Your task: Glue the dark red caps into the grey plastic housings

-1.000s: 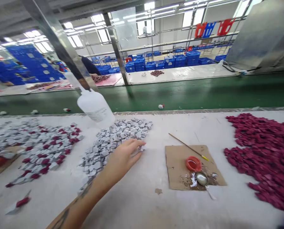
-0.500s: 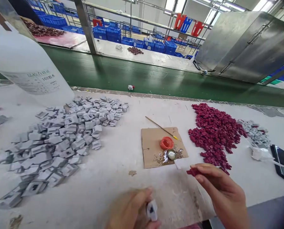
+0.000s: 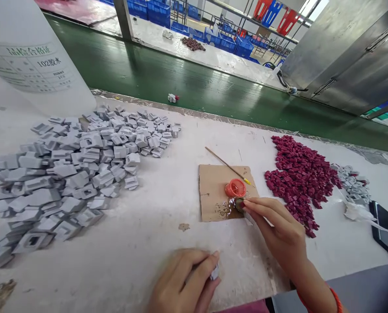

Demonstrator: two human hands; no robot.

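Observation:
My left hand (image 3: 187,278), low in the middle, is closed round a small grey plastic piece (image 3: 214,272); only its end shows past the fingertips. The fingers of my right hand (image 3: 278,228) pinch a small maroon piece (image 3: 242,204), mostly hidden, at a little round dish (image 3: 238,206). That dish sits in a wet, shiny patch on a square of cardboard (image 3: 210,178). Just behind it stands a small red cup (image 3: 236,188) with liquid in it. A thin stick (image 3: 224,163) with a yellow end lies across the cardboard's far edge.
Grey pieces (image 3: 83,169) are heaped at the left below a large white jug (image 3: 34,65). Maroon pieces (image 3: 301,174) lie heaped at the right, beside a smaller pale pile (image 3: 353,184) and a phone (image 3: 387,230). Past the table runs a green belt (image 3: 141,78) carrying one grey-and-red piece (image 3: 173,98).
My right hand has moved left and away from me, bringing the maroon piece to the small dish. My left fingers now cover more of the grey piece. The camera view has tilted down.

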